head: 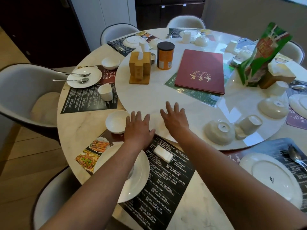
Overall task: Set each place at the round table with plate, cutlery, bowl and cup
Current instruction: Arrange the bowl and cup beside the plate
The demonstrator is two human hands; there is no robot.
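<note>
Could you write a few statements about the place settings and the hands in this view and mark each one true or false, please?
1. Both hands, left hand and right hand, lie open on the turntable edge. True.
2. The red menu stands upright. False: it lies flat on the turntable.
3. A fork and spoon lie on the far-left plate. True.
4. The bowl on the turntable sits right way up. False: it is upside down.
5. The nearest plate holds a cup. False: no cup is on it.

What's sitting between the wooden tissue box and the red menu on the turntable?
In the head view, an orange canister with a black lid stands between the wooden tissue box and the red menu.
</note>
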